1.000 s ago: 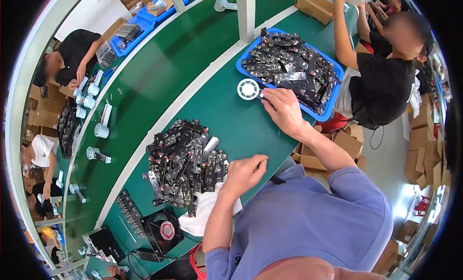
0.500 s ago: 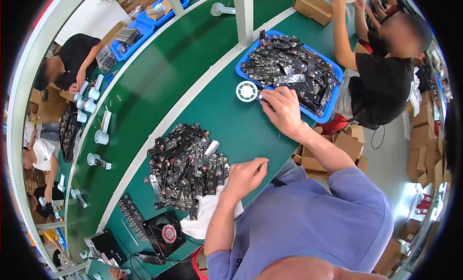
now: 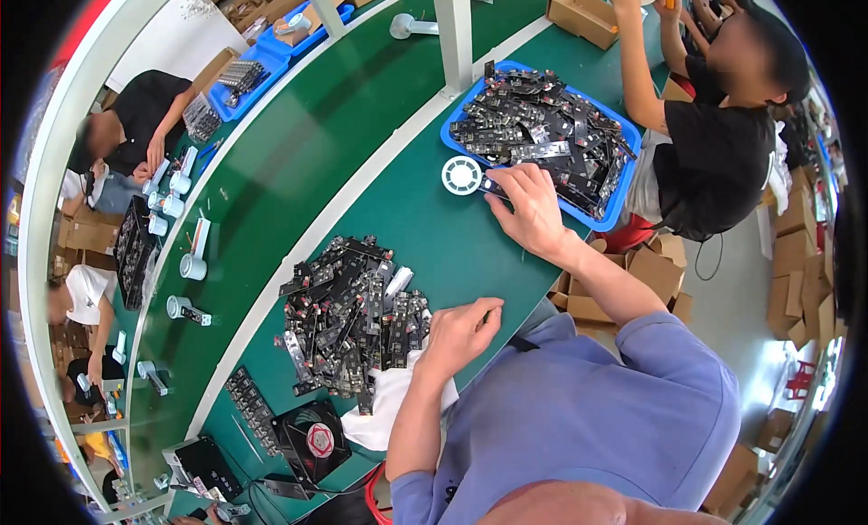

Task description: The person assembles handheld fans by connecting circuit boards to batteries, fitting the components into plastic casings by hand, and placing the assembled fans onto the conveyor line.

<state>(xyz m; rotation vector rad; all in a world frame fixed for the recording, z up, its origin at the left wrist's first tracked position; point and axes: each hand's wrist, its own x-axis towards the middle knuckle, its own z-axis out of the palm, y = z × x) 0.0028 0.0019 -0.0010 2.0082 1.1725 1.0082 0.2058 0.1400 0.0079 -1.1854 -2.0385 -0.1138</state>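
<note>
My right hand (image 3: 533, 208) grips a small white handheld device (image 3: 462, 176) by its dark handle end. The round, slotted head of this device faces up, just beside the near left corner of a blue tray (image 3: 449, 138). Heaped in that tray are many dark circuit-board strips (image 3: 533, 118). My left hand (image 3: 461, 337) rests closed near the table's front edge, fingers curled, with nothing showing in it. Beyond it lies a loose pile of similar board strips (image 3: 348, 317), and a white cloth (image 3: 391, 407) sits under my left forearm.
A black fan (image 3: 312, 439) stands at the near left, beside a row of boards (image 3: 250, 407). Along the green belt (image 3: 271, 154) lie several white devices (image 3: 194, 254). A metal post (image 3: 452, 37) rises behind the tray. A co-worker (image 3: 732, 154) sits at the right; cardboard boxes (image 3: 651, 276) are below.
My hands have barely moved; the device stays in my right hand beside the tray. The co-worker at the right now has an orange item in a raised hand. The view has shifted slightly.
</note>
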